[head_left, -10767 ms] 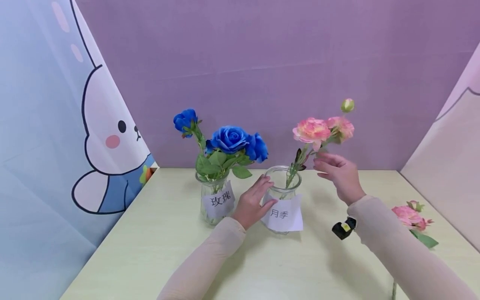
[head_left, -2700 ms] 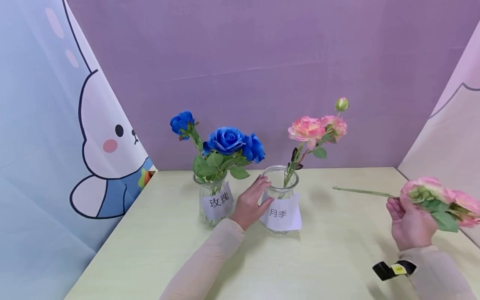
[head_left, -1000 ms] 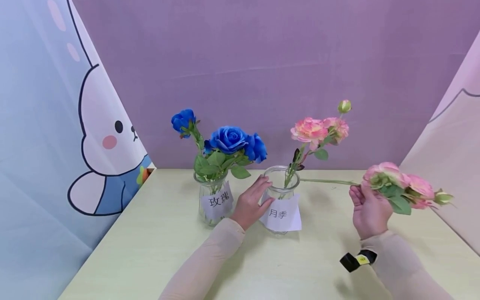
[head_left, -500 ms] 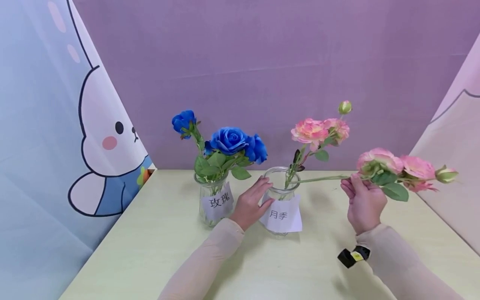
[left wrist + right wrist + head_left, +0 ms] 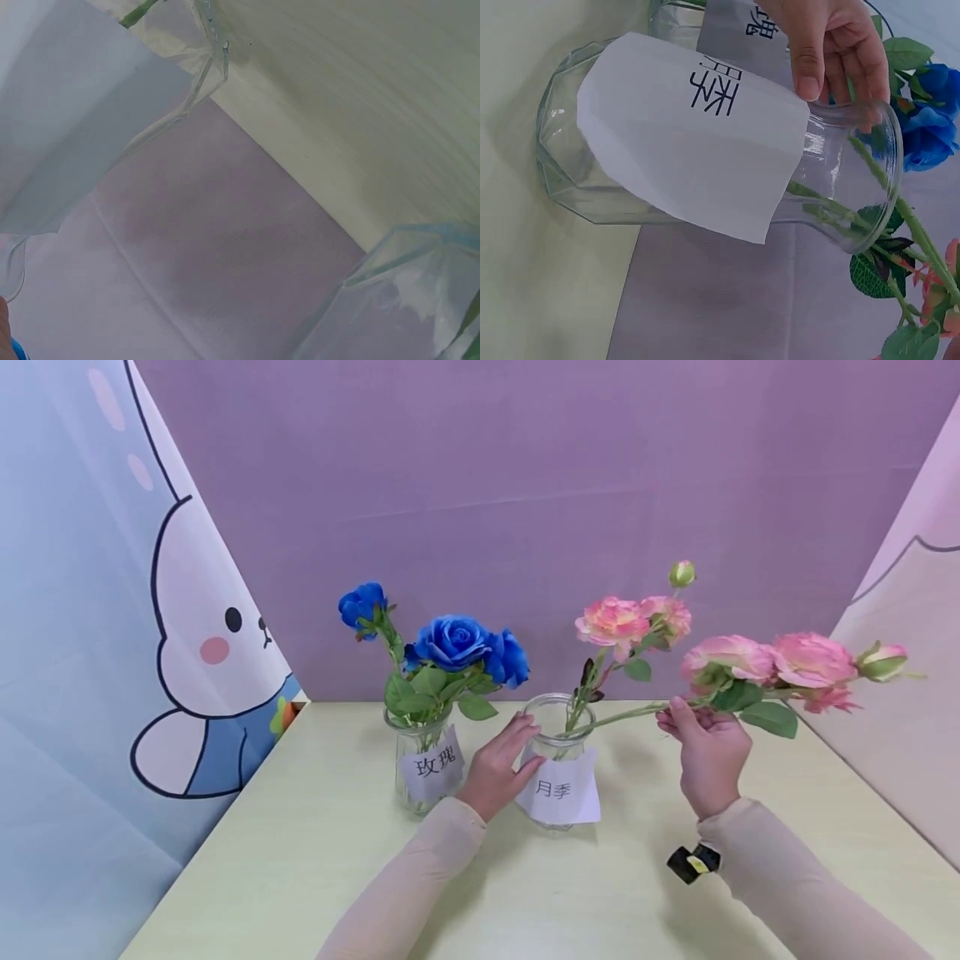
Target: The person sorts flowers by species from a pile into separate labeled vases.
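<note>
My right hand pinches the green stem of a pink artificial flower spray just below its blooms. The spray tilts low to the right, its stem's cut end inside the mouth of a glass vase. A white paper label with handwritten characters is on that vase. One pink spray stands in it, leaning right. My left hand holds the vase's neck from the left, thumb at the front and fingers round the side, as the right wrist view shows. Little of that hand appears in the left wrist view.
A second labelled glass vase with blue roses stands close to my left hand's left side. A purple backdrop rises behind the pale table. Printed cloths hang at both sides, the left one with a cartoon figure.
My right hand has lifted the lying pink spray from the table's right side and brought it left, its stem end now inside the vase mouth. The left hand has stayed at the vase.
</note>
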A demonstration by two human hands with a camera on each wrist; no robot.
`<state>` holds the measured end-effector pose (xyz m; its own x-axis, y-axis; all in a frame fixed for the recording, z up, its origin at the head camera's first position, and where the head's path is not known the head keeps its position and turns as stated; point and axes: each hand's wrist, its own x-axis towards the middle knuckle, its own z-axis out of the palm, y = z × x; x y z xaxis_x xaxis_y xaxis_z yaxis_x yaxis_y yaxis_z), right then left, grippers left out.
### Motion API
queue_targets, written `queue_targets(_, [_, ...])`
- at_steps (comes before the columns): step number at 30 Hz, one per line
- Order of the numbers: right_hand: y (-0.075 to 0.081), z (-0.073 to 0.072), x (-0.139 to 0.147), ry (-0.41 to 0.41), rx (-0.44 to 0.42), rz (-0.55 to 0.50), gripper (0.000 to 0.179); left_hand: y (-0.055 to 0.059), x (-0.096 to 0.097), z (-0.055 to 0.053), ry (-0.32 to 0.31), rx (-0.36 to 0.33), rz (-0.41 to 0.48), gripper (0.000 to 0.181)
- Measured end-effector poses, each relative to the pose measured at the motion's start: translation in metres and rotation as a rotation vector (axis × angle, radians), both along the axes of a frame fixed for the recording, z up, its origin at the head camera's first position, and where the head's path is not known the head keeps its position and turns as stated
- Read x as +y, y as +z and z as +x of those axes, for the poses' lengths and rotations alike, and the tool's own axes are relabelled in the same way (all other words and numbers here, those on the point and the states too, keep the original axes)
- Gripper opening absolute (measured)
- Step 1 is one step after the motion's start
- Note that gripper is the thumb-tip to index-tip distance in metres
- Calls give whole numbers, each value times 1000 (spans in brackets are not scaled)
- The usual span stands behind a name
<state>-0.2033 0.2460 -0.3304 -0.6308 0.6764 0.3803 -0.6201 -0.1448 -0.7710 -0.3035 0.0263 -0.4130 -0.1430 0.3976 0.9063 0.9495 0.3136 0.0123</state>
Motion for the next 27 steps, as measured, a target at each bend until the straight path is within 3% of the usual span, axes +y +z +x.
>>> queue_targets(10, [5, -4, -15, -13, -108, 319, 5, -2, 2, 1, -5, -55, 0, 43])
queue_targets(19, [6, -13, -25, 11, -196, 605, 13, 4, 1, -2, 7, 1, 13, 40])
queue_targets(27, [2, -19, -32, 7, -336, 742, 12, 7, -1, 1, 14, 20, 3, 40])
